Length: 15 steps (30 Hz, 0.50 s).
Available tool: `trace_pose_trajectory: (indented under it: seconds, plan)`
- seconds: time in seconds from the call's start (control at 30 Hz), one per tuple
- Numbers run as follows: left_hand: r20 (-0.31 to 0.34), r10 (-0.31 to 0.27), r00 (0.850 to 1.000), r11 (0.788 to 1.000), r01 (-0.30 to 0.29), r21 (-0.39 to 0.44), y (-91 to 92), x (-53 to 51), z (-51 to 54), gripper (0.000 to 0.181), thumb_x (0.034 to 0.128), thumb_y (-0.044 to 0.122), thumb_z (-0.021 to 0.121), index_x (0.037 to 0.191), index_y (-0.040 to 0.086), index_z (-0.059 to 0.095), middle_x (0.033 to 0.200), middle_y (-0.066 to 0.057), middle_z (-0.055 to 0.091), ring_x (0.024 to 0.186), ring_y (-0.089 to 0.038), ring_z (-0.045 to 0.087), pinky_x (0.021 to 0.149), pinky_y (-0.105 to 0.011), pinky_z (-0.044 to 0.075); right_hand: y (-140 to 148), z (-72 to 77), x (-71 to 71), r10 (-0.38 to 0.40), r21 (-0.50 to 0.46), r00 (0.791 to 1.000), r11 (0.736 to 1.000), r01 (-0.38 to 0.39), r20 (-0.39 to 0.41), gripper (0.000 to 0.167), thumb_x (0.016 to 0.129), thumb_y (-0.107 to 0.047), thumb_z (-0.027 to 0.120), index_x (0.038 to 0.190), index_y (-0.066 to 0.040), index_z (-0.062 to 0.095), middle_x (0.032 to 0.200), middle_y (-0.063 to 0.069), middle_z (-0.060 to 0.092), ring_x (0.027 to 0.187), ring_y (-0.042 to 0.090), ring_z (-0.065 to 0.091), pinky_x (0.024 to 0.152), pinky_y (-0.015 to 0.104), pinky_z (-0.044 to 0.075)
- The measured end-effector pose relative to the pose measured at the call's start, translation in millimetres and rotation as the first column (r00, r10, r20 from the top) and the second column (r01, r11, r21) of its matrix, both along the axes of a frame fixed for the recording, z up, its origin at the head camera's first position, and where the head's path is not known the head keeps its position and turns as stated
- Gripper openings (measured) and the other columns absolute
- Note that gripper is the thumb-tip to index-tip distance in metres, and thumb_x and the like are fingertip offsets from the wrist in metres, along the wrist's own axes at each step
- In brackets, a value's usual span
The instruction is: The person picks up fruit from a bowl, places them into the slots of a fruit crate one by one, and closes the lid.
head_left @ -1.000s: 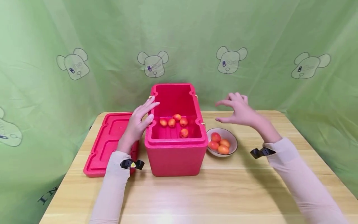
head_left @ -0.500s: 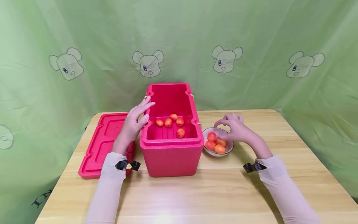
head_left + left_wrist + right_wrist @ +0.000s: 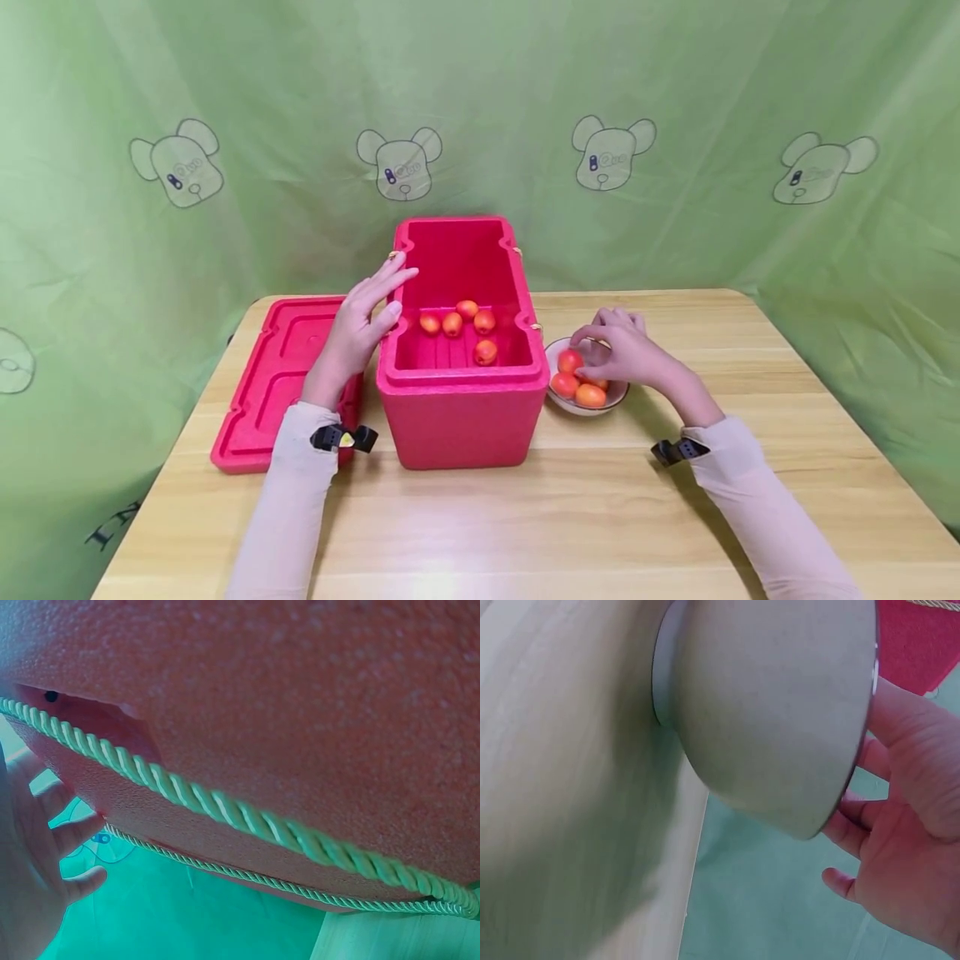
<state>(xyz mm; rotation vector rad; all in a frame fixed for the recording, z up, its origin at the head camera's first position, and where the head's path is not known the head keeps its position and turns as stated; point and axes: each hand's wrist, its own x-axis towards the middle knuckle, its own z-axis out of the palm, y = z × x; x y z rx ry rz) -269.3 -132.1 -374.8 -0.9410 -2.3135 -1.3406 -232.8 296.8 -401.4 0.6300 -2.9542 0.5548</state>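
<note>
In the head view a red foam box point(image 3: 462, 425) stands uncovered, with several small orange-red, egg-shaped fruits point(image 3: 485, 353) on its floor. My left hand point(image 3: 352, 333) rests on the box's left rim with its fingers extended; the left wrist view shows that hand point(image 3: 37, 847) beside the box wall and its twisted cord point(image 3: 187, 791). To the right of the box a pale bowl point(image 3: 585, 410) holds several more fruits. Over it reaches my right hand point(image 3: 630, 354), thumb and forefinger curled round a red fruit point(image 3: 570, 361). The right wrist view hides the fingertips behind the bowl point(image 3: 772, 705).
The red lid point(image 3: 262, 408) lies on the wooden table point(image 3: 600, 517), left of the box and partly behind my left forearm. Green printed cloth point(image 3: 495, 75) hangs behind and at both sides of the table. Black cameras are strapped to both wrists.
My right hand has come down and left from above into the bowl, and its thumb and forefinger have closed in around a fruit. The left hand has stayed on the box rim.
</note>
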Motion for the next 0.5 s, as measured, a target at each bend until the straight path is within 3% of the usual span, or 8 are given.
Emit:
trace_pose_trajectory:
  seconds: [0.27, 0.5]
  plan:
    - [0.008, -0.006, 1.000, 1.000, 0.006, -0.002, 2.3, -1.5, -2.0, 0.057, 0.0961, 0.040, 0.052, 0.151, 0.024, 0.051, 0.166, 0.007, 0.034, 0.157, -0.022, 0.026, 0.123, -0.063, 0.019, -5.5, -2.1, -4.0, 0.012, 0.075, 1.000, 0.997, -0.013, 0.004, 0.036, 0.069, -0.022, 0.092, 0.102, -0.017, 0.077, 0.097, 0.011, 0.056, 0.101, 0.029, 0.044, 0.094, 0.056, 0.023]
    - [0.012, 0.012, 1.000, 1.000, -0.012, -0.001, 0.6, -0.3, -0.9, 0.056, 0.0958, 0.038, 0.051, 0.151, 0.030, 0.050, 0.165, 0.010, 0.035, 0.157, -0.015, 0.026, 0.124, -0.060, 0.018, -13.4, -1.2, -7.5, 0.046, 0.130, 0.999, 0.991, -0.044, -0.011, 0.033, 0.068, -0.019, 0.092, 0.097, -0.017, 0.077, 0.095, 0.009, 0.054, 0.098, 0.028, 0.043, 0.088, 0.051, 0.025]
